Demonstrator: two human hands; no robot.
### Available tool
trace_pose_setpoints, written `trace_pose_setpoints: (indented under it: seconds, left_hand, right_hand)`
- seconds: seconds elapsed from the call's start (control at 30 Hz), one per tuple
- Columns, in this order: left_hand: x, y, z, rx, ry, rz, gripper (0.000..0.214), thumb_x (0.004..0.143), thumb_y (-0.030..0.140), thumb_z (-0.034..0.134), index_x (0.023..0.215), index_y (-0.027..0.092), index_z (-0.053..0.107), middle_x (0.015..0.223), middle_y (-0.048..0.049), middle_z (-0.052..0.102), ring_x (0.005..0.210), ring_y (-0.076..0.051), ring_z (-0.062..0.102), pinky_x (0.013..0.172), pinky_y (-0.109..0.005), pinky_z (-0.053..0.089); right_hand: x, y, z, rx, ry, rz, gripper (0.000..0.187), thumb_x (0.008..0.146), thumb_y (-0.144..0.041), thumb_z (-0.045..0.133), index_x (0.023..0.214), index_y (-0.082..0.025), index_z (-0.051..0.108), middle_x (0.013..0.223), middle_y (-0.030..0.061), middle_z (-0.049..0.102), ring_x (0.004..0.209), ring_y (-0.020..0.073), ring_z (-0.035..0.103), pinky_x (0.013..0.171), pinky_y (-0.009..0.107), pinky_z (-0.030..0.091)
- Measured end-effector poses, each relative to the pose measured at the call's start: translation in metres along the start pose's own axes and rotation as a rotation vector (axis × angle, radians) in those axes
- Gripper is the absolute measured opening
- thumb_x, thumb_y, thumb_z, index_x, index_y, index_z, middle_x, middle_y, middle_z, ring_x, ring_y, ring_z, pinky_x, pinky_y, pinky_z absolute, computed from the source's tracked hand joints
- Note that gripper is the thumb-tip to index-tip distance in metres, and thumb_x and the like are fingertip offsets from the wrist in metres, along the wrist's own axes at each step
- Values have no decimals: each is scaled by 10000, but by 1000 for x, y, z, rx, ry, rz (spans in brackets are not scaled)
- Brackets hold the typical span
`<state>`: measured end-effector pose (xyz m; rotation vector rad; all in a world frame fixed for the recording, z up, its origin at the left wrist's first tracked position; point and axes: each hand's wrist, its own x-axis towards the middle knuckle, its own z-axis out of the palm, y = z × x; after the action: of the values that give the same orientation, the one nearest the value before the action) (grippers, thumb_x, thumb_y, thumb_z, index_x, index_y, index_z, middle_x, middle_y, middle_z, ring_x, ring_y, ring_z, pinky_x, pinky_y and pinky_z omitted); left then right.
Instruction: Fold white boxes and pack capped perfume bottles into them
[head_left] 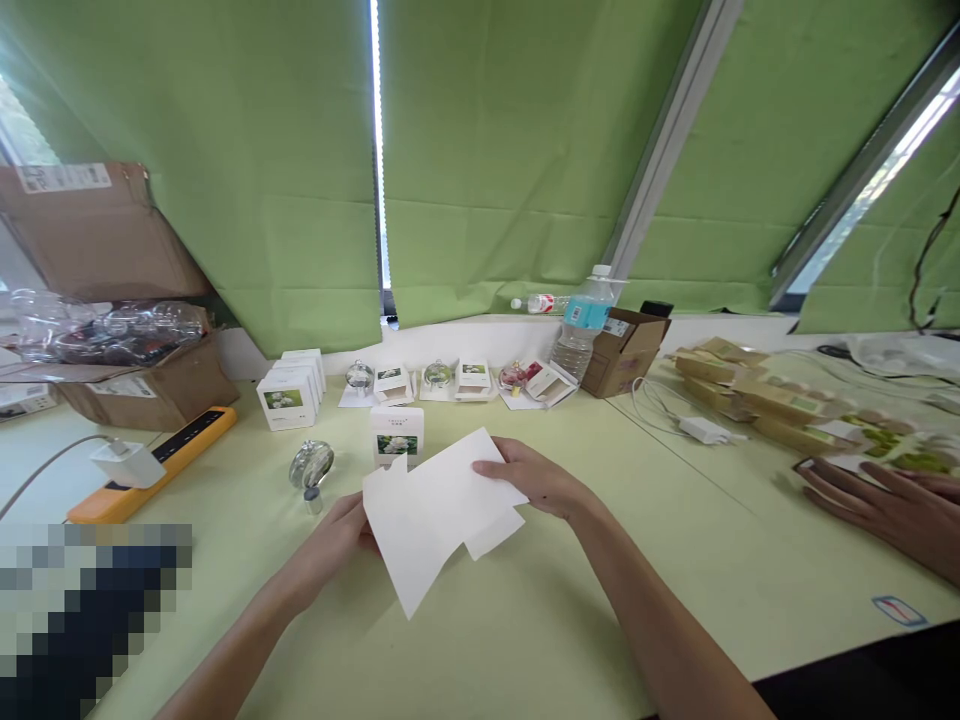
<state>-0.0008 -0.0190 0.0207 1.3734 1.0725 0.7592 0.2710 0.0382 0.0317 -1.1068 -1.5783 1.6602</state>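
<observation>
A blank white card sheet (pixel 439 500) with notched, flap-like edges is held above the table, tilted. My right hand (pixel 536 475) pinches its right edge, thumb on top and fingers behind. My left hand (pixel 349 530) is closed on the left edge, its fingertips partly hidden behind the card. Just beyond the card stands a white box with a flower picture (pixel 397 430), its lower part covered. Left of it, a clear glass bottle (pixel 311 463) lies near a small silver cap (pixel 313 500).
White boxes (pixel 286 398) stand in a row at the back left. Several glass bottles and opened boxes (pixel 474 378) line the wall beside a water bottle (pixel 577 330) and brown carton (pixel 626 350). An orange power strip (pixel 157 465) lies left. Another person's hand (pixel 877 500) rests right.
</observation>
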Motion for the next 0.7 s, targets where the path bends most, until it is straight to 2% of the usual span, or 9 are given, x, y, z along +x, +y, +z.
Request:
trace_pose_setpoints:
  seconds: [0.1,0.17,0.23,0.3,0.4,0.57,0.7]
  left_hand:
    - [-1,1,0,-203,-87,5,527,902,551,270,1316,283,456,1269,-59,572,1128,-272,525,906,-394,433]
    - [-2,-1,-2,-291,-142,-12,626,885,622,178,1386,293,358,1357,-59,506,1217,-284,465,969,-427,389]
    - [-3,-4,-4,-312,-156,-51,702,856,673,166,1412,272,321,1398,-68,464,1261,-287,427,1022,-434,341]
    - [-4,-6,-6,-289,-115,-90,699,842,653,329,1414,251,324,1399,-77,463,1259,-287,436,1042,-418,328]
    - [-5,-8,-5,-268,-24,-119,679,797,480,589,1395,254,359,1355,-71,515,1198,-281,506,1010,-400,374]
    - [-1,-8,-5,-337,86,-182,509,810,454,575,1262,224,536,1226,-76,623,1082,-256,598,918,-342,434]
    - [2,-14,-9,-366,153,-207,467,796,443,595,1211,230,573,1187,-74,645,1039,-250,622,837,-313,462]
  right_hand:
    - [3,2,9,20,29,-16,378,808,-342,622,1155,-202,574,1106,84,657,962,255,631,748,337,507]
    - [6,4,14,28,46,-13,379,810,-352,616,1157,-207,571,1105,79,658,971,257,628,752,343,505]
    - [8,6,18,34,46,-13,376,816,-362,606,1157,-207,569,1100,78,659,960,254,631,750,345,502]
    - [8,6,22,42,36,-17,377,823,-372,598,1160,-207,564,1102,77,657,944,247,633,751,344,497]
    - [6,4,25,32,18,-16,385,827,-395,593,1163,-210,561,1101,74,654,944,244,628,760,344,490]
    - [2,-2,28,-66,-14,-10,411,828,-488,570,1115,-194,592,1066,77,657,962,248,611,782,344,471]
    - [-1,-8,29,-79,-48,-15,469,839,-576,502,1068,-184,620,1044,76,658,952,227,600,813,344,460]
